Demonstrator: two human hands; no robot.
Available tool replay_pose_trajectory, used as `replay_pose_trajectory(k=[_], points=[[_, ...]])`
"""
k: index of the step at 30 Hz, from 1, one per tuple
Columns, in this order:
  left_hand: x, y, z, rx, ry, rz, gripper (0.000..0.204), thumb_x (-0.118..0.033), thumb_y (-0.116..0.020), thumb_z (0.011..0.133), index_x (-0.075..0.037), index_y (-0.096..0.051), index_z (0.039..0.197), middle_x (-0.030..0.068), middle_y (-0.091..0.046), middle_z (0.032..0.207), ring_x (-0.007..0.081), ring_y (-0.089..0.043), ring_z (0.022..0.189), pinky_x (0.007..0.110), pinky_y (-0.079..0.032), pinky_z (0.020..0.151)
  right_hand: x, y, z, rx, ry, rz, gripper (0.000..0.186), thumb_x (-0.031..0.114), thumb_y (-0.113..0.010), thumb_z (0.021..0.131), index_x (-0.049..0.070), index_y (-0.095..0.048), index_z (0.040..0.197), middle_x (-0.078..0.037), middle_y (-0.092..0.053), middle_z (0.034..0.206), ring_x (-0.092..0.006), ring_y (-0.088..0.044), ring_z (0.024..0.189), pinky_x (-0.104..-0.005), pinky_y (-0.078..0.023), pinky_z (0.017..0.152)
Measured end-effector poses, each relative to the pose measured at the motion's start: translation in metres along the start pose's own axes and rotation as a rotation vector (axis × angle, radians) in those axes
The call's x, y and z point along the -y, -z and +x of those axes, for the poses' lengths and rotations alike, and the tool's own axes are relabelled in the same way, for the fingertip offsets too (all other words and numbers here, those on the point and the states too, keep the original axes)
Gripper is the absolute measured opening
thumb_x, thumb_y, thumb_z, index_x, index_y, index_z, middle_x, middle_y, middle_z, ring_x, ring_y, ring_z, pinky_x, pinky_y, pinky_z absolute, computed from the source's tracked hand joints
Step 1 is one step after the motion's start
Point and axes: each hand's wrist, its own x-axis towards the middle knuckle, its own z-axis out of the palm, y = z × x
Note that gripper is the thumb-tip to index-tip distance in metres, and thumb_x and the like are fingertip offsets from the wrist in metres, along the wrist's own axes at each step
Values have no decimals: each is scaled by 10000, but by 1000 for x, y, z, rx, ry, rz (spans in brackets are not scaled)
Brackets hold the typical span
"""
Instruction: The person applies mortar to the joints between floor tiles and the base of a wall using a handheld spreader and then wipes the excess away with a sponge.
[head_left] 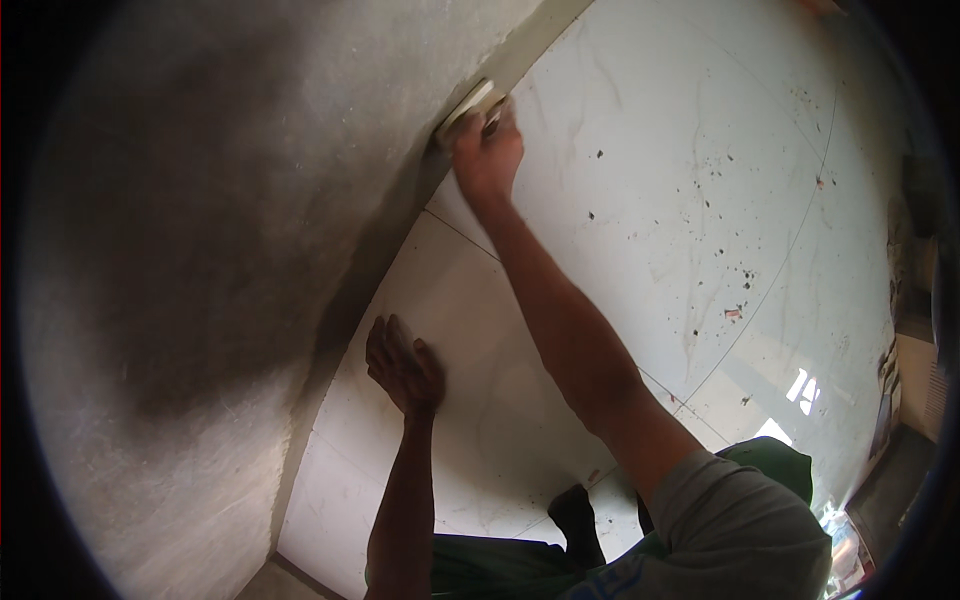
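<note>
Holding pale flat tool [470,106] at the foot of the grey wall [200,250], just beside the edge of the white tiled floor [650,230], with fingers of right hand [488,155] clamped on it, somewhat blurred. Nearer the body, laying left hand [405,372] over the floor close to the same wall, with fingers slightly apart. Farther right, noting dark crumbs [746,286] and reddish scraps [733,314] scattered about.
</note>
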Motion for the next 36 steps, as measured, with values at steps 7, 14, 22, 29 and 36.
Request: replay_pose_trajectory(k=[7, 14, 22, 29, 36], points=[[-1, 1, 10, -29, -25, -52, 571, -287, -446, 1065, -44, -429, 1581, 200, -424, 1621, 435, -374, 1502, 589, -315, 1188, 3, 3, 46, 73, 4, -106, 350, 228, -597, 953, -71, -630, 1132, -229, -740, 931, -379, -715, 835, -486, -572, 764], [3, -6, 12, -44, -129, -106, 632, -454, -317, 1112, -78, -395, 1614, 184, -387, 1655, 444, -300, 1549, 605, -278, 1212, -19, -8, -131, 169, -43, -99, 521, 266, -560, 1043, -100, -505, 1410, -361, -632, 1280, -524, -635, 1185, -560, -506, 1026], [165, -8, -159, -170, 9, -285, 586, -383, -422, 1120, -38, -432, 1595, 228, -415, 1647, 463, -332, 1537, 561, -251, 1266, 4, -18, -113, 114, 287, -155, 631, 313, -610, 1022, -109, -433, 1455, -363, -610, 1265, -527, -622, 1176, -555, -503, 990], [195, 0, -270, -70, 698, -7, 667, -502, -310, 1123, -82, -361, 1639, 195, -315, 1708, 410, -259, 1584, 558, -226, 1288, -17, -24, -234, 137, 66, -198, 579, 287, -543, 1027, -74, -428, 1465, -355, -620, 1250, -508, -639, 1166, -555, -493, 1011], [206, 8, -283, -50, 801, 75, 607, -472, -342, 1141, -152, -335, 1658, 109, -313, 1722, 352, -265, 1590, 549, -256, 1277, 5, -23, -169, 148, 169, -141, 568, 299, -563, 1023, -86, -455, 1427, -322, -671, 1143, -509, -671, 1071, -539, -528, 913]])
